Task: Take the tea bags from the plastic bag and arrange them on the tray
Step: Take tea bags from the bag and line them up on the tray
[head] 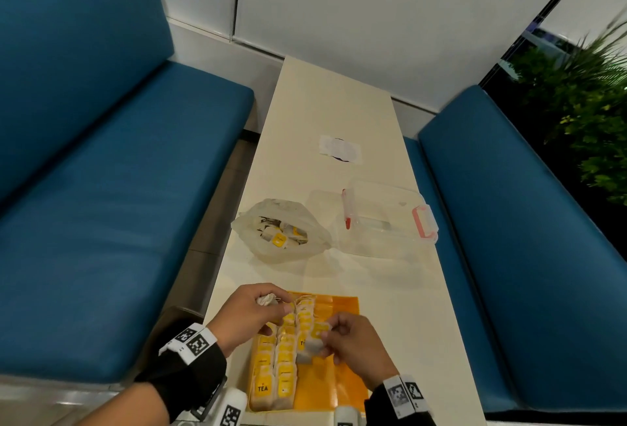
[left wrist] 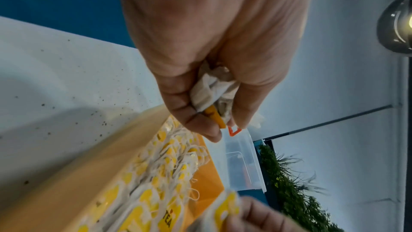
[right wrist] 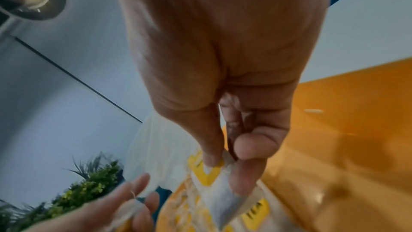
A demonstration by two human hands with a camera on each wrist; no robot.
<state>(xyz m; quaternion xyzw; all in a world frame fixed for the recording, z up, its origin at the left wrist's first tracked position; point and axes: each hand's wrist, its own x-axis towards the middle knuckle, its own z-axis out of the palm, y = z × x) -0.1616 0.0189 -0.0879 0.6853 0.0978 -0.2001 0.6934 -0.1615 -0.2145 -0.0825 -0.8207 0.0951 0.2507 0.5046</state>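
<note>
Tea bags (head: 274, 368) fill the left part of my tray (head: 342, 388) in overlapping rows, at the table's near edge. Each is a soft, pale paper pouch with a glossy yellow tag; loose white strings tangle across the rows.

My right hand (head: 356, 347) pinches one tea bag (head: 310, 346) between thumb and fingers, over the tray beside the last row. Thin, limp paper, slightly grey where the leaf shows through.

My left hand (head: 251, 310) is curled round a crumpled clutch of spare bags (left wrist: 214, 87) above the tray's far left corner; a yellow tag pokes out between the fingers.

Step in hand, as I judge it: laying the pinched bag down next to the filled rows. Next move calls for setting it flat, tag up, lapping its neighbour, without snagging the strings. The tray's right side is bare orange plastic, smooth and shiny.

Farther along the table's left edge: the plastic bag (head: 281, 228), thin, crinkled, translucent, mouth open, more tea bags inside. So the job is well along but not done.

Beside it toward the right edge, a clear hard plastic box (head: 390, 222) with pink clips.
</note>
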